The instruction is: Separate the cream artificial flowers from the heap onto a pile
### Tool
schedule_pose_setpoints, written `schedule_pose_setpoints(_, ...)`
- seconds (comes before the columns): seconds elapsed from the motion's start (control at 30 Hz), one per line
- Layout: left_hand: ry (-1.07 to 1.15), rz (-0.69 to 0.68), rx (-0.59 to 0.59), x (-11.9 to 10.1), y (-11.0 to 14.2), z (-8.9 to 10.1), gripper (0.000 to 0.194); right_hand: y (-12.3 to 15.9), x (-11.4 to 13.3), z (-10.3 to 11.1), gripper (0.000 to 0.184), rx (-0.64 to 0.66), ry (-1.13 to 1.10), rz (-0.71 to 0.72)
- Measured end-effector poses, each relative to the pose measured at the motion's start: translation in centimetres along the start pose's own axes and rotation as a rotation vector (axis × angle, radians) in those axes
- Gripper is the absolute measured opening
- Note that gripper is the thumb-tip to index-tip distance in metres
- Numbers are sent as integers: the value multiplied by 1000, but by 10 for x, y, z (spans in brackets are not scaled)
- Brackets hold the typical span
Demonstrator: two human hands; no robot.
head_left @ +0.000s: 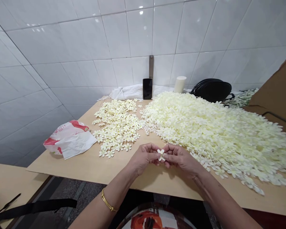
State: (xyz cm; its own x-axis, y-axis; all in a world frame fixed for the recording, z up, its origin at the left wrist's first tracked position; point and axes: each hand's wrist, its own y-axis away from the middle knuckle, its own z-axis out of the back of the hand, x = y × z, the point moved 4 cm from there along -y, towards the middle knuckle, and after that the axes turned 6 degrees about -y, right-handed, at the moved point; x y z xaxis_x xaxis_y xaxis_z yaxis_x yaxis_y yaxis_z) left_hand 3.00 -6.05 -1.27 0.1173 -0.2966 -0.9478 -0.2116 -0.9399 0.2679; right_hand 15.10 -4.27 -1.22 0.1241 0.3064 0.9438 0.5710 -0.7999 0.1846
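Note:
Between my two hands, over the front part of the table, is a single white artificial flower with a pale yellow middle. My left hand pinches its left side with thumb and fingers. On the other side my right hand pinches it the same way, fingertips close to those of the left. Right of my hands spreads a large heap of pale yellow-white flower pieces. A smaller, flatter group of flowers lies to the left, beyond my left hand.
A tissue packet with a white tissue lies at the table's left. At the back stand a phone, a cream cylinder and a black bag against the tiled wall. A cardboard box rises at the right.

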Motion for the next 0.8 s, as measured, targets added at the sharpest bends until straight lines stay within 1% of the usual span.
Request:
schedule_pose_setpoints(0.07, -175, -96, -93, -1, -2, -2, 9, -3, -1, 1, 18, -73, 153, 18)
schedule_pose_setpoints(0.1, -298, -168, -170, -2, -3, -3, 7, -6, 0, 1, 12, -139, 282, 56)
schedule_pose_setpoints(0.13, -429, -246, -258, -4, -5, -4, 10, -8, 2, 0, 7, -219, 437, 109)
schedule_pose_setpoints(0.17, -551, -323, -350, -5, -7, -4, 14, -10, 5, -2, 5, -298, 596, 167)
schedule_pose_setpoints(0.2, -640, -384, -427, -6, -8, -5, 16, -12, 7, -5, 8, -371, 737, 216)
schedule_pose_setpoints(0.23, -675, -421, -475, -5, -11, -4, 17, -14, 9, -7, 11, -429, 835, 254)
schedule_pose_setpoints(0.27, -646, -426, -494, -4, -14, -3, 16, -16, 9, -8, 11, -468, 878, 279)
schedule_pose_setpoints(0.3, -566, -401, -490, -3, -17, 0, 13, -17, 9, -8, 10, -488, 858, 288)
schedule_pose_setpoints(0.33, -458, -357, -472, -1, -20, 3, 9, -19, 7, -7, 8, -491, 777, 284)
schedule_pose_setpoints(0.37, -346, -307, -451, 0, -22, 5, 9, -20, 5, -4, 6, -472, 648, 267)
schedule_pose_setpoints(0.43, -170, -215, -409, 2, -22, 8, 19, -23, -3, 0, 13, -369, 329, 177)
schedule_pose_setpoints(0.47, -121, -189, -395, 2, -21, 8, 21, -24, -7, 1, 18, -308, 184, 113)
schedule_pose_setpoints(0.53, -76, -175, -368, 2, -18, 6, 16, -24, -11, 3, 24, -237, 3, 26)
schedule_pose_setpoints(0.6, -39, -166, -340, 3, -16, 5, 13, -22, -10, 5, 26, -245, -37, 16)
schedule_pose_setpoints(0.67, 21, -133, -289, 6, -15, 4, 16, -19, -7, 6, 26, -253, -9, 43)
schedule_pose_setpoints(0.73, 76, -87, -223, 8, -16, 4, 20, -17, -2, 5, 23, -209, 62, 78)
schedule_pose_setpoints(0.8, 60, -49, -163, 8, -16, 3, 19, -15, 1, 3, 18, -165, 181, 101)
